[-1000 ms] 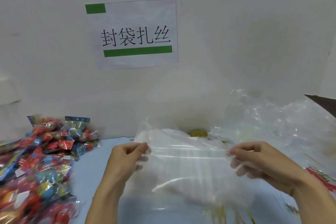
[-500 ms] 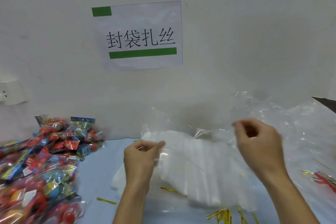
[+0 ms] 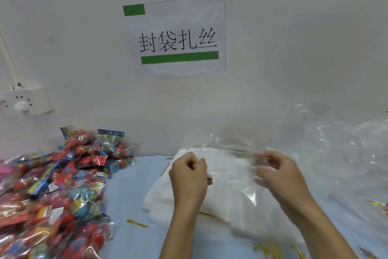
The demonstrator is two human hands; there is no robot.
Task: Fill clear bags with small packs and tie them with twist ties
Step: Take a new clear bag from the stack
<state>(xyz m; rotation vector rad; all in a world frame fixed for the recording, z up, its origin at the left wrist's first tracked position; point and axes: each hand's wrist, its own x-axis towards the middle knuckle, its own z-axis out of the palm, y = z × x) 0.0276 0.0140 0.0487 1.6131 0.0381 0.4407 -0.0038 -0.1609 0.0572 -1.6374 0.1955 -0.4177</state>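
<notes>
— Where's the bag you're working on?

— Between my hands, lifted just over the white stack of clear bags (image 3: 220,193). My left hand (image 3: 189,176) is curled and pinches one edge of the single clear bag (image 3: 233,166); my right hand (image 3: 275,174) is blurred, fingers bent around the other edge, though I cannot tell how firmly it holds.

— Which way does it run?

— Its mouth stretches side to side, hand to hand, so I judge the next step is pulling the two layers apart.

— And the small packs?

— The heap of small packs (image 3: 58,191) lies well to the left of the stack, nearer my left hand. Twist ties (image 3: 137,223) lie scattered before the stack, crumpled plastic (image 3: 336,153) to its right. Nothing blocks the way left.
</notes>
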